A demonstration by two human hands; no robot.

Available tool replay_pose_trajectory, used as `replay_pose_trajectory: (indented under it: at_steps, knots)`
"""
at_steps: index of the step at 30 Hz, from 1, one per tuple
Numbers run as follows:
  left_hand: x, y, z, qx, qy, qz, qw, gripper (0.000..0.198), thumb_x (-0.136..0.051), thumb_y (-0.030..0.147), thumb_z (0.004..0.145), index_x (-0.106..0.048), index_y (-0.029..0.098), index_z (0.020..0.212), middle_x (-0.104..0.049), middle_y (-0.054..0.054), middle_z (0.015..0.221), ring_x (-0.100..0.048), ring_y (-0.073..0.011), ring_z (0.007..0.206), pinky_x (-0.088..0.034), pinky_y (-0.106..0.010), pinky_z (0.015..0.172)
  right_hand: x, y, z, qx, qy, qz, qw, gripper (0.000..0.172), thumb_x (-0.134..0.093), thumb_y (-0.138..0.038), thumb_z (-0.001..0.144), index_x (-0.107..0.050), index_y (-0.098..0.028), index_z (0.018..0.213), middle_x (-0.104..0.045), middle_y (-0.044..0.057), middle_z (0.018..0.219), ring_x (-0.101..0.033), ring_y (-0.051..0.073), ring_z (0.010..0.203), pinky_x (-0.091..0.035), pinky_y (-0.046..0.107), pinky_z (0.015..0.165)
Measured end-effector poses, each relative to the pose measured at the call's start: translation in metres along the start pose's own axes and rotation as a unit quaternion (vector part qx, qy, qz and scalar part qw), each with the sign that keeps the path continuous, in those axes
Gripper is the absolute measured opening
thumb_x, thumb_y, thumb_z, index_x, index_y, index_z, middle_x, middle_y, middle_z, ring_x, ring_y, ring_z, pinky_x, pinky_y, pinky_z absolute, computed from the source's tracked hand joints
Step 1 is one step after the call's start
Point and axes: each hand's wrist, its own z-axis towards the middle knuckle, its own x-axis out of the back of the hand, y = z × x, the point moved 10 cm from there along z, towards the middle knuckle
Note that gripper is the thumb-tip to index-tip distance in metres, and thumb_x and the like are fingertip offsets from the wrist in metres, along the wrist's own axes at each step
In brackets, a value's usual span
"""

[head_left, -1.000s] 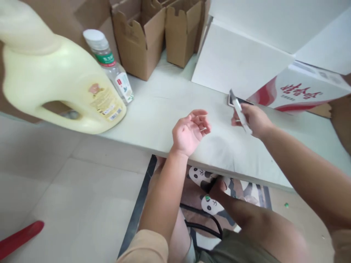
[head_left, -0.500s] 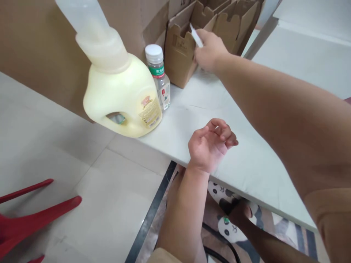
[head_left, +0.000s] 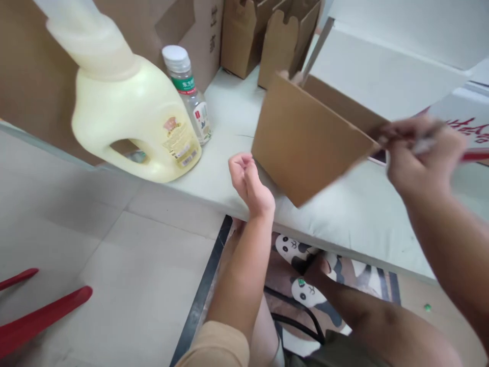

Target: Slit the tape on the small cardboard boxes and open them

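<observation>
My right hand [head_left: 424, 153], smeared by motion, grips the right end of a brown cardboard box [head_left: 309, 142]. The box has an open top and tilts over the pale table. A whitish thing also shows among those fingers, too blurred to name. My left hand [head_left: 250, 183] is held over the table's front edge, left of the box, fingers curled in against the thumb, with nothing seen in it. Left of that hand stands a pale yellow jug with a handle [head_left: 141, 112]. A clear bottle with a white cap [head_left: 191, 97] is just behind the jug.
Two more open cardboard boxes [head_left: 240, 41] stand at the back. A large carton [head_left: 148, 30] rises behind the jug. White boxes [head_left: 389, 61] are at the back right. Red legs [head_left: 49, 316] show on the tiled floor, lower left, and a panda-print mat [head_left: 282, 285] lies below the table.
My right hand has moved right and nearer, bringing a cardboard box away from the row at the back. My left hand has turned and its fingers have closed. The view has shifted right.
</observation>
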Motion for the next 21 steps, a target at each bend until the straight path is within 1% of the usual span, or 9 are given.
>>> replay_pose_trajectory:
  at_steps: [2, 4, 6, 8, 9, 12, 16, 19, 21]
  knots:
    - [-0.023, 0.002, -0.007, -0.013, -0.096, 0.013, 0.995, 0.016, -0.053, 0.036, 0.095, -0.065, 0.026, 0.1, -0.065, -0.002, 0.109, -0.059, -0.0203, 0.116, -0.043, -0.034, 0.103, 0.04, 0.042, -0.05, -0.022, 0.07, 0.038, 0.997, 0.029, -0.051, -0.047, 0.087, -0.072, -0.03, 0.097, -0.075, 0.014, 0.101, -0.073, 0.03, 0.1, -0.056, 0.05, 0.09]
    - [-0.059, -0.001, -0.026, -0.003, -0.247, 0.003, 0.969, 0.029, -0.056, 0.049, 0.095, -0.07, 0.027, 0.109, -0.067, -0.004, 0.124, -0.058, -0.0249, 0.128, -0.042, -0.039, 0.11, 0.062, 0.084, -0.096, -0.099, 0.123, 0.095, 0.983, 0.037, -0.056, -0.063, 0.083, -0.069, -0.044, 0.112, -0.073, 0.011, 0.111, -0.072, 0.032, 0.106, -0.055, 0.055, 0.087]
    - [-0.093, -0.004, -0.057, 0.014, -0.387, -0.019, 0.922, 0.042, -0.057, 0.06, 0.092, -0.075, 0.026, 0.111, -0.069, -0.008, 0.128, -0.06, -0.028, 0.129, -0.044, -0.042, 0.112, 0.067, 0.117, -0.136, -0.198, 0.147, 0.147, 0.958, 0.05, -0.061, -0.072, 0.077, -0.062, -0.052, 0.123, -0.07, 0.01, 0.114, -0.07, 0.034, 0.109, -0.054, 0.057, 0.084]
    - [-0.115, -0.007, -0.085, 0.033, -0.463, -0.045, 0.885, 0.053, -0.059, 0.069, 0.087, -0.077, 0.024, 0.111, -0.07, -0.011, 0.128, -0.06, -0.0305, 0.13, -0.044, -0.045, 0.114, 0.061, 0.135, -0.162, -0.283, 0.139, 0.18, 0.932, 0.058, -0.064, -0.072, 0.073, -0.058, -0.05, 0.127, -0.068, 0.01, 0.108, -0.069, 0.034, 0.11, -0.054, 0.056, 0.082]
    - [-0.121, -0.01, -0.094, 0.046, -0.47, -0.054, 0.88, 0.056, -0.061, 0.071, 0.084, -0.078, 0.024, 0.109, -0.071, -0.011, 0.128, -0.059, -0.0318, 0.131, -0.044, -0.047, 0.114, 0.057, 0.139, -0.17, -0.316, 0.127, 0.191, 0.921, 0.058, -0.066, -0.068, 0.073, -0.058, -0.047, 0.126, -0.067, 0.01, 0.106, -0.069, 0.034, 0.109, -0.055, 0.055, 0.083]
    - [-0.132, -0.028, -0.108, 0.082, -0.446, -0.015, 0.891, 0.054, -0.07, 0.072, 0.077, -0.081, 0.023, 0.097, -0.072, -0.011, 0.124, -0.055, -0.0356, 0.137, -0.046, -0.051, 0.114, 0.044, 0.146, -0.178, -0.378, 0.09, 0.236, 0.891, 0.048, -0.069, -0.049, 0.071, -0.057, -0.034, 0.116, -0.067, 0.008, 0.104, -0.069, 0.029, 0.106, -0.056, 0.05, 0.09]
    - [-0.144, -0.045, -0.117, 0.051, -0.43, 0.078, 0.898, 0.042, -0.071, 0.064, 0.081, -0.08, 0.023, 0.086, -0.073, -0.008, 0.112, -0.056, -0.0346, 0.137, -0.045, -0.052, 0.116, 0.041, 0.154, -0.174, -0.378, 0.118, 0.288, 0.872, 0.028, -0.06, -0.044, 0.076, -0.05, -0.027, 0.096, -0.067, 0.007, 0.108, -0.068, 0.025, 0.109, -0.055, 0.047, 0.1]
    - [-0.145, -0.051, -0.111, 0.034, -0.383, 0.088, 0.919, 0.036, -0.077, 0.054, 0.08, -0.076, 0.026, 0.102, -0.072, -0.005, 0.117, -0.06, -0.0302, 0.133, -0.048, -0.045, 0.113, 0.042, 0.156, -0.176, -0.341, 0.127, 0.289, 0.885, 0.015, -0.053, -0.04, 0.083, -0.05, -0.026, 0.089, -0.066, 0.009, 0.12, -0.063, 0.026, 0.124, -0.051, 0.049, 0.108]
    - [-0.148, -0.052, -0.11, 0.022, -0.381, 0.093, 0.92, 0.042, -0.079, 0.047, 0.077, -0.071, 0.03, 0.115, -0.068, -0.003, 0.13, -0.058, -0.0286, 0.134, -0.047, -0.043, 0.114, 0.041, 0.158, -0.182, -0.326, 0.122, 0.29, 0.891, 0.01, -0.048, -0.034, 0.083, -0.053, -0.026, 0.084, -0.066, 0.009, 0.126, -0.06, 0.028, 0.13, -0.051, 0.051, 0.107]
